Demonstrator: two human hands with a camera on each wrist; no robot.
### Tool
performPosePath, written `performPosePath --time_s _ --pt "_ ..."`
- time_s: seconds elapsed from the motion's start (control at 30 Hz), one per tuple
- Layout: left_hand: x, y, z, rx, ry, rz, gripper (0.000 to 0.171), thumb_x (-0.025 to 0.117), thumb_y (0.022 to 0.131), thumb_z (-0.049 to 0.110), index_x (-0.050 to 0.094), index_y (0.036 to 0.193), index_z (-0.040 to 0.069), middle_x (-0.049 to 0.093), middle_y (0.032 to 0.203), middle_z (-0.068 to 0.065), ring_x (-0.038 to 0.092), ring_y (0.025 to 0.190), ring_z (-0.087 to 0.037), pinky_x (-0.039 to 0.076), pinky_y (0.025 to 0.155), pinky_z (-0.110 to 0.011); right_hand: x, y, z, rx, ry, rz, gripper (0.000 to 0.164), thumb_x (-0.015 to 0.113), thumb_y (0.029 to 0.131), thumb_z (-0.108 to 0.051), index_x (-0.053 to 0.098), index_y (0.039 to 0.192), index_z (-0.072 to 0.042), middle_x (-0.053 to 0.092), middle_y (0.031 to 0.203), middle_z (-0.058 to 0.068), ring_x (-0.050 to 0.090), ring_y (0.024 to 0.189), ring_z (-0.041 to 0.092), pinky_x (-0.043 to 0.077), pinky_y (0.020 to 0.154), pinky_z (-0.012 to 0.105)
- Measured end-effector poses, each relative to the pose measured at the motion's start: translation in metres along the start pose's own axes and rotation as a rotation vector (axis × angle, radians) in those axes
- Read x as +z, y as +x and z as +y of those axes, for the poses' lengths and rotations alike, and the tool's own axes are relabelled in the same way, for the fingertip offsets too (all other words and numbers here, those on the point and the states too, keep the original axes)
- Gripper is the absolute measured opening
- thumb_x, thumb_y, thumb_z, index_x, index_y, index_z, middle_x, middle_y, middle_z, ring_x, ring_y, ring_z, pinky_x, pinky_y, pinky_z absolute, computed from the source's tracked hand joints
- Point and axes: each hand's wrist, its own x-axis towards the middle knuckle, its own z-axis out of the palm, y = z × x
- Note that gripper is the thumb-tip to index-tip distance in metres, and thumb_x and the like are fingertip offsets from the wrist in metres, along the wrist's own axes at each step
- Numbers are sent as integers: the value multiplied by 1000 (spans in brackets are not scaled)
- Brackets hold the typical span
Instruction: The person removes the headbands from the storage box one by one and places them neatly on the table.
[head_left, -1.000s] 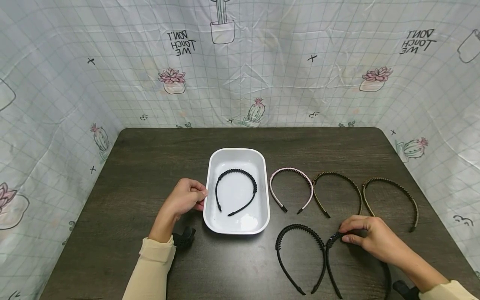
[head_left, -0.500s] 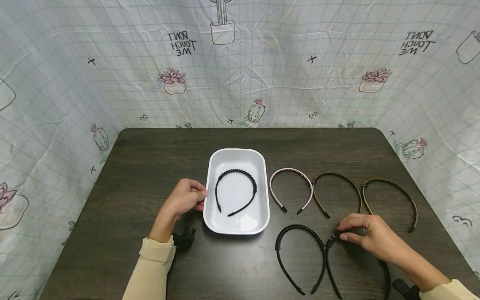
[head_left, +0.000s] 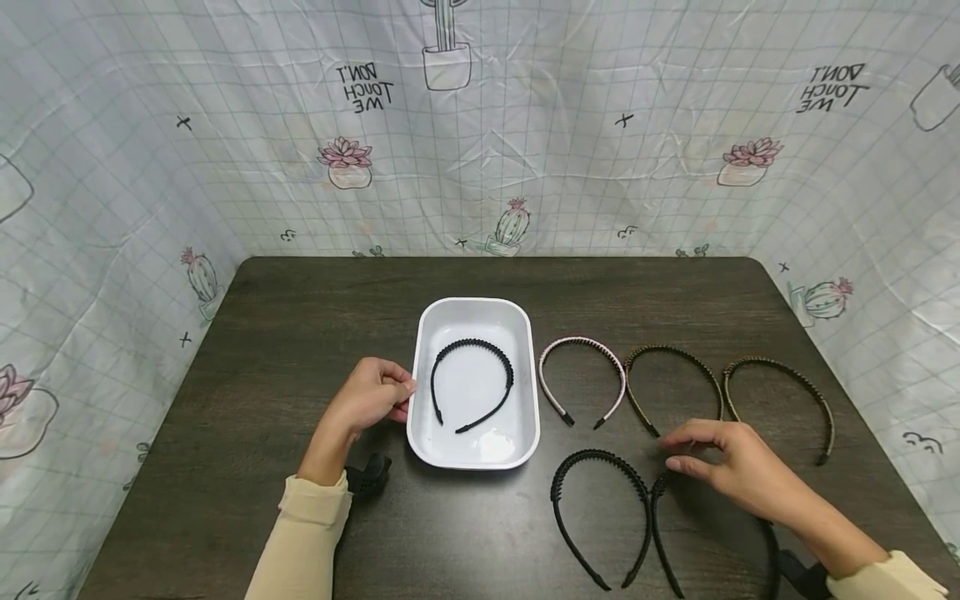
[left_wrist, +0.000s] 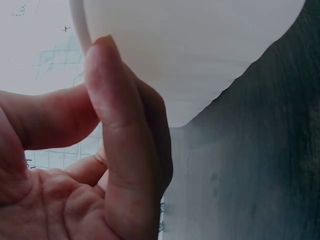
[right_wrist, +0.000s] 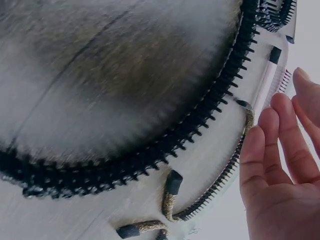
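My left hand (head_left: 371, 392) holds the left rim of a white tray (head_left: 474, 387). In the left wrist view a fingertip presses on the tray's edge (left_wrist: 165, 50). A black headband (head_left: 480, 341) lies inside the tray. Above the right-hand black headband (head_left: 657, 533) hovers my right hand (head_left: 738, 467), its fingers loosely bent and nothing between them. That headband's toothed arc (right_wrist: 172, 145) fills much of the right wrist view, apart from the fingertips. In the head view the hand hides part of its top.
Another black headband (head_left: 600, 454) lies just left of it, touching it. Behind are a pink headband (head_left: 582, 339) and two gold-brown ones (head_left: 678, 349), in a row right of the tray. A dark wooden table (head_left: 315, 308) bears everything, with a patterned curtain (head_left: 585, 167) around it.
My right hand has let go of the right-hand black headband and moved slightly up and to the left. The left hand and the tray stay where they were.
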Motion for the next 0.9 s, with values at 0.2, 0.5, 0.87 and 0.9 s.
performPosePath --time_s 0.2,0.5,0.87,0.9 --pt "-1 0 0 16 -3 -6 22 60 102 3 64 113 -17 67 76 -8 65 64 -11 60 59 -24 1 5 -7 22 24 -2 28 88 81 -5 79 107 -12 80 97 0 69 88 -3 54 77 13" --pt "-1 1 -1 18 -16 -13 23 59 102 2 64 113 -17 68 77 -10 66 64 -12 60 59 -25 3 13 -20 38 13 -29 25 86 87 -11 78 110 -13 79 100 -1 69 89 -4 60 75 26" --pt "0 0 -1 11 -16 -7 22 59 102 2 64 113 -17 68 78 -10 66 65 -13 61 60 -26 8 25 -32 -25 34 -4 27 85 85 -6 78 109 -15 77 98 -4 65 84 -2 56 73 22" --pt "0 -1 -1 13 -19 -7 22 59 102 2 64 113 -17 68 78 -10 66 65 -13 61 60 -26 8 27 -35 -25 41 -6 26 85 86 -6 78 109 -15 77 98 -4 65 85 -2 56 73 21"
